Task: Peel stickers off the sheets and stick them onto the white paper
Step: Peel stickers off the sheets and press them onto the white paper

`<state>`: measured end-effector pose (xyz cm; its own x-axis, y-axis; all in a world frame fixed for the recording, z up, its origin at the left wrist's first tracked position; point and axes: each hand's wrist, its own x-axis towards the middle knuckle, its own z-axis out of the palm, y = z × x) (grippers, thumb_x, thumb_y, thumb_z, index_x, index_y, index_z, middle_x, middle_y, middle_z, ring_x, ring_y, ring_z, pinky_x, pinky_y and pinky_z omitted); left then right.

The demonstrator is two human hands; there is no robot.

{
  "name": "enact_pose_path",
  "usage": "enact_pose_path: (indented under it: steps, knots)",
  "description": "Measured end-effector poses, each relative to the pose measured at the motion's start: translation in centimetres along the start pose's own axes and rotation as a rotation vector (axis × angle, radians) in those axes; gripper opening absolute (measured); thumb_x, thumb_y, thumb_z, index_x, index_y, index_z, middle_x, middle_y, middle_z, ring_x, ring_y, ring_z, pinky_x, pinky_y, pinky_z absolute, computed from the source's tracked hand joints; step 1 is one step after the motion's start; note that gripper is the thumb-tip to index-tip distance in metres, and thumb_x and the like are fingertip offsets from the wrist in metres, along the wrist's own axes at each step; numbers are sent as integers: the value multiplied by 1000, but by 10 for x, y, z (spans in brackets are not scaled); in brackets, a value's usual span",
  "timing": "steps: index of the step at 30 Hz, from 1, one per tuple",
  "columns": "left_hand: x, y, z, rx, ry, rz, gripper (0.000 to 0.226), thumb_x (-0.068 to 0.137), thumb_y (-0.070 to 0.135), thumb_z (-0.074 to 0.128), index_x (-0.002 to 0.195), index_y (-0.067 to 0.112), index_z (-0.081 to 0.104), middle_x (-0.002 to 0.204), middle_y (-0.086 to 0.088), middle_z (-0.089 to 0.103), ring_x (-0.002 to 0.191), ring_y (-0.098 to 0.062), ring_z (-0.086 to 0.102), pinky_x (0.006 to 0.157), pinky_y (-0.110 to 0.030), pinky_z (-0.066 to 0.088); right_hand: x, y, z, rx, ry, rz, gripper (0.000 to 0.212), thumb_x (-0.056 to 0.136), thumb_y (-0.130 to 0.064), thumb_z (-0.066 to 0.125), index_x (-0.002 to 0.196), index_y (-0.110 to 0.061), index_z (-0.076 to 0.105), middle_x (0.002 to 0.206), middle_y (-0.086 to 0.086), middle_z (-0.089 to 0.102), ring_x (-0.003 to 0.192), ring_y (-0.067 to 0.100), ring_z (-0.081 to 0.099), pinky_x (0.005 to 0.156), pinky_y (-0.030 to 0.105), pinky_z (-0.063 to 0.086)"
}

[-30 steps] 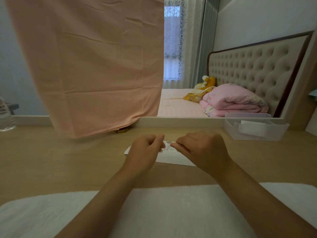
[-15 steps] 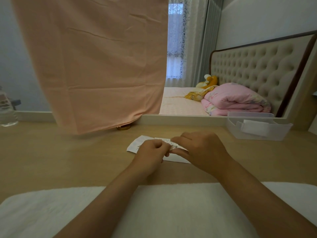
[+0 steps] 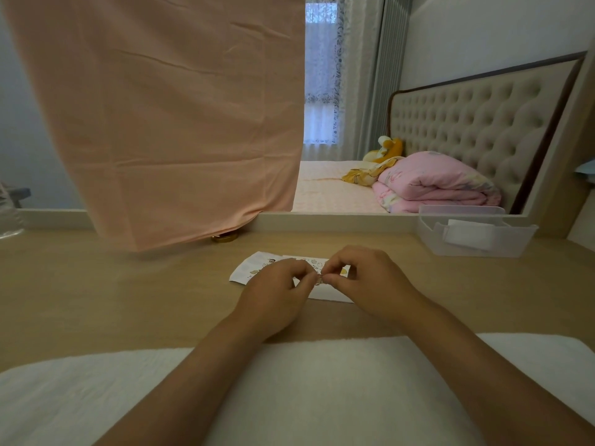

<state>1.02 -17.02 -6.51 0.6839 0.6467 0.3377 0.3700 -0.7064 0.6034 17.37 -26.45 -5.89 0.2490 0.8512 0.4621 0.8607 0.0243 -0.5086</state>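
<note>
Desk [image 3: 96, 300]; hands [image 3: 273, 299] pinch sticker [image 3: 319, 279].

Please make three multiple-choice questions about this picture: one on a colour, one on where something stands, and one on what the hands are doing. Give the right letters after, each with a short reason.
1. The hanging cloth is: A. green; B. peach-pink; C. dark blue.
2. The clear tray stands: A. under the cloth; B. at the far right of the table; C. on the floor.
3. The left hand and the right hand: A. lie flat and open; B. pinch a small sticker between their fingertips; C. grip the tray.

Answers:
1 B: the cloth looks peach-pink all over.
2 B: the tray sits on the wood near the right end, apart from the cloth.
3 B: the curled fingertips of both hands meet on the sticker, above the sticker sheet.
</note>
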Motion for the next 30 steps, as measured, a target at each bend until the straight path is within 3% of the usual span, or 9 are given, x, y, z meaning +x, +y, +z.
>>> enact_pose_path:
  steps: [2, 5, 8, 10, 13, 15, 20, 23, 30]
  knots:
    - [1, 2, 1, -15, -4, -35, 22, 101, 37, 50, 86, 41, 65, 87, 19, 65, 84, -5, 59, 81, -35, 51, 0, 0, -1, -47, 5, -6, 7, 89, -32, 72, 84, -35, 71, 90, -19, 65, 81, -4, 55, 69, 21, 44]
    - [6, 8, 1, -294, -105, -293, 23, 98, 35, 53, 96, 29, 75, 96, 18, 70, 94, -7, 62, 88, -33, 49, -2, 0, -3, -107, 12, -12, 9, 91, -32, 71, 83, -36, 69, 92, -20, 63, 79, -7, 53, 67, 19, 39]
    - [16, 19, -5, -517, -198, -577, 19, 94, 31, 60, 103, 23, 75, 97, 11, 76, 86, -12, 65, 74, -28, 43, -2, 3, -3, -154, -6, 3, 8, 91, -33, 69, 84, -37, 69, 93, -20, 63, 77, -8, 52, 68, 19, 40]
    - [24, 21, -6, -525, -171, -606, 18, 96, 28, 60, 105, 22, 73, 99, 8, 76, 81, -12, 64, 65, -25, 39, 2, 7, -6, -85, 25, 42, 9, 90, -30, 71, 82, -35, 71, 90, -20, 66, 77, -6, 55, 68, 19, 43]
    - [38, 15, 1, -416, -61, -416, 21, 98, 24, 54, 108, 21, 72, 102, 6, 73, 88, -12, 64, 74, -26, 46, 12, 17, -18, 137, 105, 198, 14, 89, -21, 73, 78, -29, 76, 81, -14, 72, 61, -5, 58, 65, 20, 46]
    - [49, 8, 10, -185, -49, -248, 23, 99, 19, 52, 108, 24, 73, 112, 10, 70, 101, -8, 61, 86, -25, 46, 18, 29, -27, 232, 108, 333, 15, 89, -17, 73, 76, -24, 76, 76, -9, 73, 50, -3, 57, 60, 22, 48]
    - [71, -10, 36, 236, -264, 76, 34, 96, 25, 57, 129, 25, 64, 139, 8, 54, 133, -12, 39, 106, -24, 30, 26, 53, -33, 264, -76, 538, 11, 89, -10, 73, 79, -9, 77, 65, -5, 69, 48, 9, 49, 45, 17, 42]
    - [78, -19, 48, 298, -293, 116, 44, 94, 40, 59, 136, 28, 59, 142, 9, 52, 135, -12, 36, 108, -31, 35, 32, 56, -32, 255, -165, 582, 11, 88, -9, 75, 77, -10, 76, 56, -8, 65, 40, 3, 46, 40, 15, 36]
    - [79, -32, 50, 359, -227, 152, 50, 88, 60, 59, 131, 35, 60, 133, 9, 52, 125, -13, 43, 105, -39, 40, 44, 64, -21, 162, -277, 635, 18, 83, -22, 82, 68, -13, 75, 56, -2, 65, 39, 9, 39, 42, 18, 33]
